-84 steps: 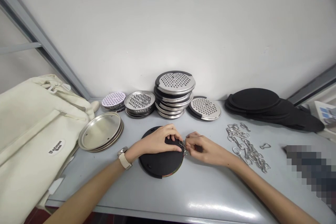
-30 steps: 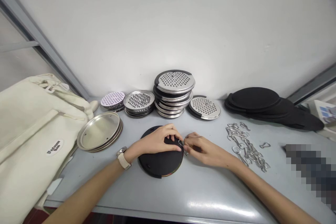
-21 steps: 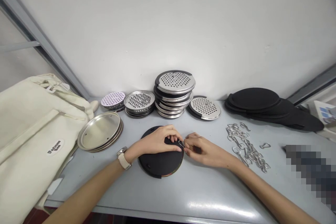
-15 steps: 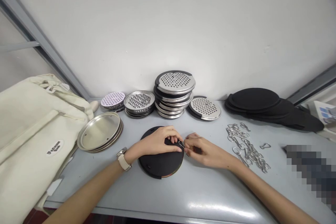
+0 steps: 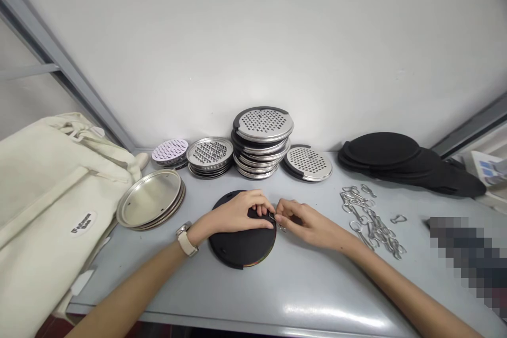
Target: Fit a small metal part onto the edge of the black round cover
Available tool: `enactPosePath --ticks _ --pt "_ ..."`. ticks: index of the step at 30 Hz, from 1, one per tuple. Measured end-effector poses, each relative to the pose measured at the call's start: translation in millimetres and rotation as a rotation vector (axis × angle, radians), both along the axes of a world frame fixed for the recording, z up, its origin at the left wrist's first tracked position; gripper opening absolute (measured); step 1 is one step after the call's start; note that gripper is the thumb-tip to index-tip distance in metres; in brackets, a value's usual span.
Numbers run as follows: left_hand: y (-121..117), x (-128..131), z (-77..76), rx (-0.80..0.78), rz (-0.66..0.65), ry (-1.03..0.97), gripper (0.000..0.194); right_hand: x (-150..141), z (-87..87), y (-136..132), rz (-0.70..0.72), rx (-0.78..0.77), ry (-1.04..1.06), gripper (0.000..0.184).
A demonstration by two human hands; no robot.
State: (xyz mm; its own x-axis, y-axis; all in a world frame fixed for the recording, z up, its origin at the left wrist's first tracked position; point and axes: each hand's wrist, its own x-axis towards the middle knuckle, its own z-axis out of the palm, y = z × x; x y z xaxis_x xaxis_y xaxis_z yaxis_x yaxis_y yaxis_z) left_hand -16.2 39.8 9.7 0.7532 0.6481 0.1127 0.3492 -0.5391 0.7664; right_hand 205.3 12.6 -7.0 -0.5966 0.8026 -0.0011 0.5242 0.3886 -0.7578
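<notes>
A round black pouch [image 5: 241, 245] lies flat on the grey table [image 5: 277, 296] in front of me. My left hand [image 5: 240, 212] rests on its top right edge, fingers curled and pinching the pouch rim. My right hand [image 5: 304, 222] is closed in a pinch on a small metal clip [image 5: 274, 217] right at that same edge. The two hands' fingertips almost touch. A watch sits on my left wrist.
A pile of metal clips [image 5: 372, 222] lies to the right. Behind stand stacks of perforated steel discs [image 5: 262, 140], a stack of plain steel lids [image 5: 152, 203] and a heap of black pouches [image 5: 407, 163]. A cream canvas bag [image 5: 47, 206] fills the left.
Both hands have stayed at the pouch's edge. My right hand's fingers have shifted slightly left and up with the clip. Nothing else has moved.
</notes>
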Motion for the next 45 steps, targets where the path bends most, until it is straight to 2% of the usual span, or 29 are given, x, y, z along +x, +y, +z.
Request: enactPosePath --ticks 8,14,16,18,20,23,26,32,39,43,45 --pt "0.3 -0.9 -3.9 0.014 -0.008 -0.020 0.017 1.6 -1.4 1.2 0.061 -0.034 0.035 0.031" --pt "-2.4 -0.3 -7.0 0.051 0.021 -0.057 0.016 -0.1 -3.6 3.2 0.024 -0.143 0.119 0.033" --pt "-5.6 0.6 -7.1 -0.022 0.061 -0.081 0.029 -0.9 -3.9 -1.9 -0.002 -0.167 0.156 0.030" --pt "-10.1 2.0 -6.3 -0.076 0.089 -0.073 0.048 -2.6 -5.4 -11.6 -0.092 -0.121 0.164 0.031" --pt "-15.2 4.0 -5.0 -0.080 0.087 -0.043 0.049 -5.7 -7.9 -25.8 -0.142 -0.023 0.125 0.030" --pt "-22.6 8.1 -3.5 -0.070 0.034 -0.009 0.047 -12.7 -12.0 -51.0 -0.280 0.223 0.114 0.027" --pt "-28.1 12.2 -3.5 -0.042 -0.041 -0.008 0.045 -18.6 -15.5 -70.4 -0.381 0.325 0.124 0.022" --pt "-31.8 14.7 -2.8 0.012 -0.121 -0.009 0.043 -17.3 -21.5 -76.8 -0.461 0.349 0.098 0.021" --pt "-34.8 15.3 1.1 0.051 -0.117 0.019 0.042 -15.8 -18.3 -78.7 -0.411 0.321 0.039 0.030" --pt "-36.0 15.6 3.8 0.058 -0.131 0.036 0.036 -16.4 -20.6 -78.4 -0.417 0.246 0.117 0.019" --pt "-36.4 15.4 3.7 0.046 -0.122 0.038 0.042 -16.2 -21.8 -78.1 -0.408 0.207 0.160 0.021"
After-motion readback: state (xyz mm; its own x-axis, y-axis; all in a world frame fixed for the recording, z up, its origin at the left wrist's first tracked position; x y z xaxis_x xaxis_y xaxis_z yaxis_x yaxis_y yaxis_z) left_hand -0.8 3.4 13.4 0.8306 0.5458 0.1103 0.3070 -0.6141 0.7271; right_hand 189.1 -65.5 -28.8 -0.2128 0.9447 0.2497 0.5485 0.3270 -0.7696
